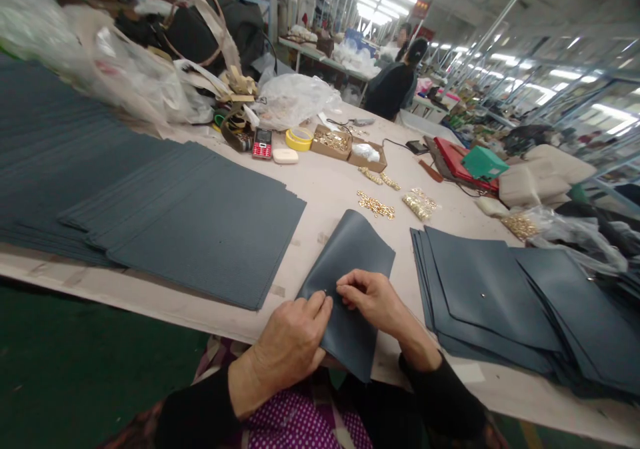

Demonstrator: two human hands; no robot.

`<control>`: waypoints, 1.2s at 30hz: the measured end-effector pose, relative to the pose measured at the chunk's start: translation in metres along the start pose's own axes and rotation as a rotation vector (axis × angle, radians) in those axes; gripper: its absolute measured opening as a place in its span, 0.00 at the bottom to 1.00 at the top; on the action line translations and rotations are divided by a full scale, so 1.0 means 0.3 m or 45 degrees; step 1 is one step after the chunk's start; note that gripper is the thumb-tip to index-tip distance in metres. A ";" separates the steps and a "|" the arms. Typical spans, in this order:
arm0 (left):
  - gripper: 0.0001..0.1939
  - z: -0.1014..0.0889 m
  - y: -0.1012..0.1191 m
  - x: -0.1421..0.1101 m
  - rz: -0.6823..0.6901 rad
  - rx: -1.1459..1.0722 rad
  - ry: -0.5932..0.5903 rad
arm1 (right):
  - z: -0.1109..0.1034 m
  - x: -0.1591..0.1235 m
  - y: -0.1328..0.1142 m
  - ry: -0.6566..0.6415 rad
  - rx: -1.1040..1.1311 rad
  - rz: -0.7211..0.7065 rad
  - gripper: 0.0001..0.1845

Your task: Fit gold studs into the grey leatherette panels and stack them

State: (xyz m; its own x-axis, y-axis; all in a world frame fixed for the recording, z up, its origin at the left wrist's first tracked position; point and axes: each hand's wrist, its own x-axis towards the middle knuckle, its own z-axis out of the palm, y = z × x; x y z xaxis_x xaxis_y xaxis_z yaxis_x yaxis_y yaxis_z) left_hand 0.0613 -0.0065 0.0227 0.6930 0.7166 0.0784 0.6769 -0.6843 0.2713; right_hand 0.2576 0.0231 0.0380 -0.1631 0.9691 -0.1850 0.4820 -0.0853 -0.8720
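Grips folded leather-like panel (350, 249) in curled left hand (293, 332); pinches right hand (370, 295) closed, cannot tell whether empty. Seems partway, with studded panel (490, 279) rightward, plain-looking stack (200, 222) leftward.

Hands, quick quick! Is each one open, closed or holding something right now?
Left hand: closed, holding the curled blue-grey sheet by its edge.
Right hand: closed in a pinch over the sheet; anything tiny inside can't be told.

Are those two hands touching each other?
Apart. In the head view, a strip of dark sheet shows between the left hand and the right hand.
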 end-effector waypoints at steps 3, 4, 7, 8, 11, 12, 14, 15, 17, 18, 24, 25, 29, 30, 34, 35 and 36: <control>0.28 0.018 -0.008 -0.010 0.053 0.006 0.037 | 0.014 0.021 -0.017 -0.071 -0.241 -0.061 0.06; 0.27 0.023 -0.011 -0.013 0.066 0.006 0.046 | 0.014 0.024 -0.028 -0.088 -0.299 -0.081 0.06; 0.25 0.027 -0.015 -0.019 0.086 -0.003 0.069 | 0.014 0.029 -0.064 -0.131 -0.405 -0.087 0.07; 0.25 0.026 -0.015 -0.019 0.089 -0.007 0.075 | 0.015 0.032 -0.072 -0.140 -0.423 -0.079 0.07; 0.25 0.021 -0.015 -0.018 0.090 -0.014 0.087 | 0.020 0.041 -0.083 -0.163 -0.456 -0.048 0.07; 0.25 0.020 -0.015 -0.018 0.089 -0.013 0.090 | 0.022 0.044 -0.084 -0.165 -0.464 -0.037 0.07; 0.24 0.019 -0.015 -0.017 0.087 -0.015 0.096 | 0.024 0.052 -0.085 -0.172 -0.475 -0.007 0.07; 0.24 0.020 -0.016 -0.016 0.086 -0.017 0.100 | 0.025 0.057 -0.086 -0.179 -0.475 0.009 0.06; 0.23 0.020 -0.017 -0.016 0.088 -0.018 0.111 | 0.027 0.068 -0.092 -0.199 -0.479 0.052 0.06; 0.22 0.021 -0.017 -0.015 0.089 -0.021 0.115 | 0.029 0.074 -0.095 -0.212 -0.486 0.089 0.06; 0.20 0.026 -0.021 -0.017 0.102 -0.047 0.122 | 0.029 0.121 -0.123 -0.266 -0.595 0.346 0.03; 0.20 0.027 -0.022 -0.018 0.105 -0.050 0.119 | 0.028 0.128 -0.129 -0.284 -0.616 0.358 0.03; 0.21 0.028 -0.024 -0.017 0.096 -0.067 0.119 | 0.028 0.145 -0.150 -0.322 -0.674 0.367 0.05; 0.22 0.027 -0.024 -0.016 0.092 -0.070 0.121 | 0.030 0.143 -0.153 -0.309 -0.667 0.368 0.05; 0.27 0.028 -0.020 -0.016 0.068 -0.059 0.174 | 0.046 0.106 -0.135 -0.167 -0.544 0.347 0.04; 0.28 0.034 -0.020 -0.017 0.060 -0.045 0.205 | 0.048 0.089 -0.122 -0.120 -0.500 0.322 0.04; 0.28 0.042 -0.022 -0.019 0.058 -0.030 0.244 | 0.046 0.071 -0.107 -0.062 -0.472 0.277 0.05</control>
State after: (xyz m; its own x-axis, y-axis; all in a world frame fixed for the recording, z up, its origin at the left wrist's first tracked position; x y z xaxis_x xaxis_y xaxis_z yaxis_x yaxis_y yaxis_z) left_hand 0.0560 -0.0078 0.0082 0.6616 0.6989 0.2717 0.6383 -0.7150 0.2852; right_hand 0.2268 0.0432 0.0559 -0.0594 0.9249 -0.3756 0.7850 -0.1891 -0.5899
